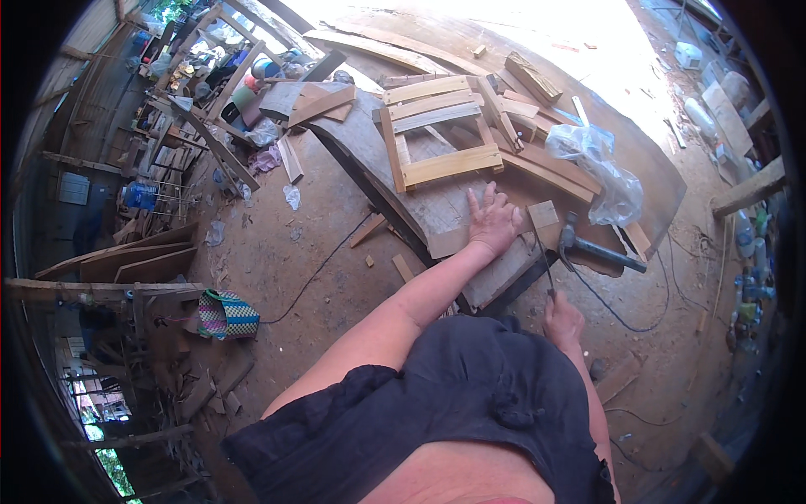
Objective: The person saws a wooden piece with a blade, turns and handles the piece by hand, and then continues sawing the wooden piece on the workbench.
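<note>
My left hand (494, 222) lies flat with fingers spread on light brown wood (448, 243) across the low bench (495, 281). A lighter wood end (544, 214) shows to the right of that hand; I cannot tell whether both are one board. Closed round a handle, my right hand (563, 321) holds what looks like a handsaw (549, 270). Its thin dark blade is seen nearly edge-on and reaches up beside the wood end. A claw hammer (606, 254) rests just right of the blade. Beyond my left hand is a slatted wooden frame (445, 165).
Planks and offcuts (550, 172) are piled past the frame, with a clear plastic bag (600, 168) on them. A dark cord (621, 323) runs over the dirt floor at right. A woven basket (228, 315) hangs at left, near leaning boards (151, 262). Bottles (745, 235) line the right side.
</note>
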Motion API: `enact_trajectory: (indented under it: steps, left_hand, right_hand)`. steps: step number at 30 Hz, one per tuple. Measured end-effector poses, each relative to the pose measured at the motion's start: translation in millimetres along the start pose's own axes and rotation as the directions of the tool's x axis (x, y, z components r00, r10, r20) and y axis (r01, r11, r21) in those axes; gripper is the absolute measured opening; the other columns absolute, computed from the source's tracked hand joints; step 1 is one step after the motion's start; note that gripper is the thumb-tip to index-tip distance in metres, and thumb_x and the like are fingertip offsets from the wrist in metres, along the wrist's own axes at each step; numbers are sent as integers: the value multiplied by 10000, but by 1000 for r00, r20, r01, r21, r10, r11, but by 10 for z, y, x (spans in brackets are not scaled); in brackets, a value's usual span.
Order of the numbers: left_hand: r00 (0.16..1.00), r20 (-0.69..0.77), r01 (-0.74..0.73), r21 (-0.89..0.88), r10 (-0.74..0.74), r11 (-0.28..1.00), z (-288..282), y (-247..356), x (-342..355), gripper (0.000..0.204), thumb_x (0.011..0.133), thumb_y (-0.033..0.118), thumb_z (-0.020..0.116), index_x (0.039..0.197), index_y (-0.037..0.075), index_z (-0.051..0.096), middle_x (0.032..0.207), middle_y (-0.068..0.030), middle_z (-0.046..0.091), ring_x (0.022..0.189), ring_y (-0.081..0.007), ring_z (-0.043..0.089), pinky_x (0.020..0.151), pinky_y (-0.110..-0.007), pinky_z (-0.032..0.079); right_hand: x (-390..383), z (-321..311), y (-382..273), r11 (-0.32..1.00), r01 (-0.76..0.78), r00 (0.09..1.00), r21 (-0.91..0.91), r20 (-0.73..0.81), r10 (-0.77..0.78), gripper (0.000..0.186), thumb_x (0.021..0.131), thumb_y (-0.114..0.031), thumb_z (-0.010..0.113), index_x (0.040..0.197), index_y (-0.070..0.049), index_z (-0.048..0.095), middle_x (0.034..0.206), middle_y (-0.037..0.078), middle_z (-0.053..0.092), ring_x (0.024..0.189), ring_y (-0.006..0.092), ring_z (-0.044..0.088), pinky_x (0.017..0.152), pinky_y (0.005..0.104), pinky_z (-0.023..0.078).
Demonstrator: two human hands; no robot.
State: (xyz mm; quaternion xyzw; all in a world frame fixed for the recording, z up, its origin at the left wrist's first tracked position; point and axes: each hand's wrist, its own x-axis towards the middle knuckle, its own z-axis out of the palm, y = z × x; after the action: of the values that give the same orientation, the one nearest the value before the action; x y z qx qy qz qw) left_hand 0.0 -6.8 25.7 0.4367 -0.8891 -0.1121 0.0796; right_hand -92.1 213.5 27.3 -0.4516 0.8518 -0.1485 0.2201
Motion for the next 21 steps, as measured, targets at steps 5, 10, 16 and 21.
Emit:
enact_trajectory:
  steps: [5, 10, 16, 21]
  left_hand:
    - [999, 38, -20, -8, 20, 1000, 16, 30, -5, 321, 890, 303, 434, 962, 99, 671, 1178, -51, 517, 1333, -267, 279, 1094, -602, 96]
    - [999, 40, 5, -26, -3, 1000, 27, 12, -13, 320, 890, 301, 432, 960, 98, 670, 1180, -51, 520, 1331, -263, 282, 1092, -605, 105]
    - [999, 30, -34, 32, 33, 999, 47, 11, 44, 330, 883, 307, 426, 943, 96, 673, 1178, -60, 527, 1325, -265, 289, 1088, -613, 104]
    - [999, -33, -37, 26, 37, 999, 103, -47, 41, 326, 875, 306, 427, 939, 114, 682, 1173, -52, 534, 1327, -269, 278, 1088, -612, 88]
  right_hand:
    - [530, 70, -261, 999, 47, 994, 0, -99, -47, 191, 898, -275, 478, 932, -93, 522, 699, 208, 628, 696, 406, 629, 633, 521, 472]
    - [-112, -24, 53, 1000, -17, 1000, 7, -4, 17, 159, 898, -242, 468, 936, -98, 523, 696, 206, 628, 701, 404, 631, 637, 523, 469]
    - [424, -103, -324, 1000, 19, 1000, 12, -4, -19, 143, 891, -195, 462, 920, -66, 517, 706, 218, 631, 691, 409, 631, 630, 515, 481]
    - [490, -28, -320, 996, 81, 993, 23, -90, -79, 116, 890, -174, 465, 896, -72, 519, 660, 204, 621, 651, 397, 634, 597, 511, 483]
